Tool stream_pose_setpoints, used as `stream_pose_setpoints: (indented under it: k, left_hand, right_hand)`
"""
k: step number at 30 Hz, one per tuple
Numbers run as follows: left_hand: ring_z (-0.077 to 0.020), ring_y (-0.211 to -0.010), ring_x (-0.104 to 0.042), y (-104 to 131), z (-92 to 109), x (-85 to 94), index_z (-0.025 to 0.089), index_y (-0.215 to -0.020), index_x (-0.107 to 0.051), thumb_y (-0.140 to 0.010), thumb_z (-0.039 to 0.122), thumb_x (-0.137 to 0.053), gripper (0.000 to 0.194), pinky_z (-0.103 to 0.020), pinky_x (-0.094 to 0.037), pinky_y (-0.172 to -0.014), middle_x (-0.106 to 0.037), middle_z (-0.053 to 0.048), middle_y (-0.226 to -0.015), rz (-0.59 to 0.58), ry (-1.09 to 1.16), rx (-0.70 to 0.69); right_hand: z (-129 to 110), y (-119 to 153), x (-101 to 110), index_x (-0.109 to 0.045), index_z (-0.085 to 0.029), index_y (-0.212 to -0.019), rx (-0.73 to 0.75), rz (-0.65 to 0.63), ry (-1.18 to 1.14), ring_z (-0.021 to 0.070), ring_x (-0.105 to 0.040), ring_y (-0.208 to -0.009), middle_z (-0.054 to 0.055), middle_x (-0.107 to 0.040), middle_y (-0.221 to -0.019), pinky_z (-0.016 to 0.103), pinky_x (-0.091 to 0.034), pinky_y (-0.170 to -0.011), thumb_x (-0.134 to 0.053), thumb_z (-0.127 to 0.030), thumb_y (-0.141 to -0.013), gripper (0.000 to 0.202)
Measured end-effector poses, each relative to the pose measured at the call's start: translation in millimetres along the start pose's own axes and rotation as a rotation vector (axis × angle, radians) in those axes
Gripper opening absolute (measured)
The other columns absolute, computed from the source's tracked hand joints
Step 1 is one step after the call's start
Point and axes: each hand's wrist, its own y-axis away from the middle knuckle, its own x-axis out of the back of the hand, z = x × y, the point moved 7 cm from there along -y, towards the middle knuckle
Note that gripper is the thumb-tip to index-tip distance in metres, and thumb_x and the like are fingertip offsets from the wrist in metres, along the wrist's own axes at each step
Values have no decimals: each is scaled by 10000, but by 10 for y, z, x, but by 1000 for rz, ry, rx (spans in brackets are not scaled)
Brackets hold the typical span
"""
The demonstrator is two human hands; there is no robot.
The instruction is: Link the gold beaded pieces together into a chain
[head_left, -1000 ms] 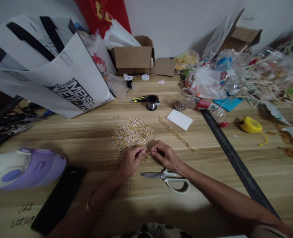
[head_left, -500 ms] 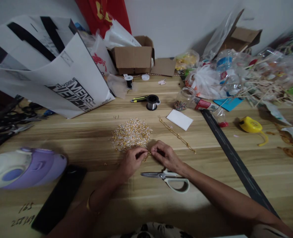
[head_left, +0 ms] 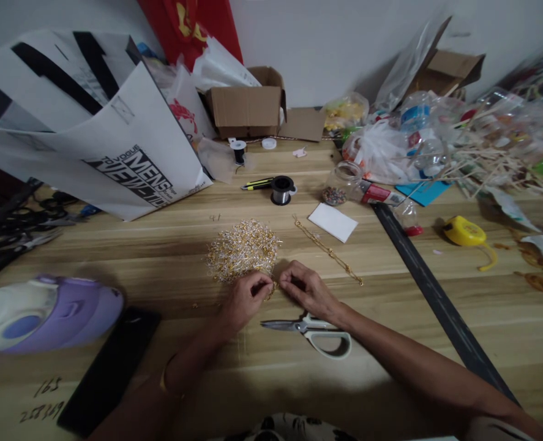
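Observation:
My left hand (head_left: 249,295) pinches a small gold chain (head_left: 270,294) between thumb and forefinger, just in front of a heap of gold and clear beaded pieces (head_left: 243,248). Fingertips of my right hand (head_left: 307,285) are pressed together close by, at the chain's right end; the tiny part between them is too small to make out. Scissors with pale handles (head_left: 329,343) lie on the wood below my right hand, blades pointing left. A longer gold chain (head_left: 329,250) is stretched out beyond that hand.
Behind the heap stand a wire spool (head_left: 282,190) and a jar of beads (head_left: 336,191). A white card (head_left: 333,222), a yellow tape measure (head_left: 464,231) and a dark strip (head_left: 427,278) lie to the right. Leftward are a black phone (head_left: 110,370) and a large paper bag (head_left: 128,141).
Hardly anything differs. Both hands stay in the same pinch beside the heap, with at most a slight shift of the fingers.

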Motion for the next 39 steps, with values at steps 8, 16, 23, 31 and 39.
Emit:
stream_pose_setpoints:
  k: [8, 16, 23, 31, 39]
  left_hand:
    - [-126, -662, -539, -6, 81, 43, 148, -676, -555, -791, 187, -528, 124, -224, -434, -612, -570, -18, -692, 26, 76, -44]
    - [-165, -852, -579, 2, 145, 7, 160, -645, -522, -739, 75, -521, 127, -239, -469, -653, -600, -83, -919, 41, 113, -153]
    - [-141, -740, -567, -1, 170, -2, 170, -654, -502, -751, 89, -496, 127, -227, -454, -622, -604, -59, -808, 68, 103, -175]
    - [-144, -720, -559, -26, 139, -22, 176, -655, -484, -726, 52, -480, 143, -242, -437, -632, -586, -44, -759, 63, 71, -185]
    - [-141, -718, -552, -31, 129, -28, 183, -635, -465, -710, 31, -463, 169, -246, -435, -658, -578, -33, -738, 66, 36, -189]
  right_hand:
    - [30, 3, -8, -554, -161, -773, 9, -4, -8, 141, -487, -709, 26, -515, -754, 254, -380, -630, -510, -258, -885, 155]
    - [38, 4, -25, -553, -167, -765, 14, -13, -1, 142, -490, -703, 27, -527, -750, 253, -381, -623, -526, -240, -872, 132]
    - [35, 0, -21, -556, -164, -774, 9, -25, 9, 144, -485, -703, 26, -516, -742, 256, -383, -613, -518, -229, -872, 124]
    - [-9, -5, -15, -534, -168, -765, 34, -49, 14, 144, -471, -706, 25, -504, -754, 258, -377, -625, -494, -161, -865, 108]
    - [-29, -17, 0, -525, -171, -750, 23, -54, 5, 146, -467, -696, 22, -503, -744, 256, -367, -607, -500, -154, -858, 112]
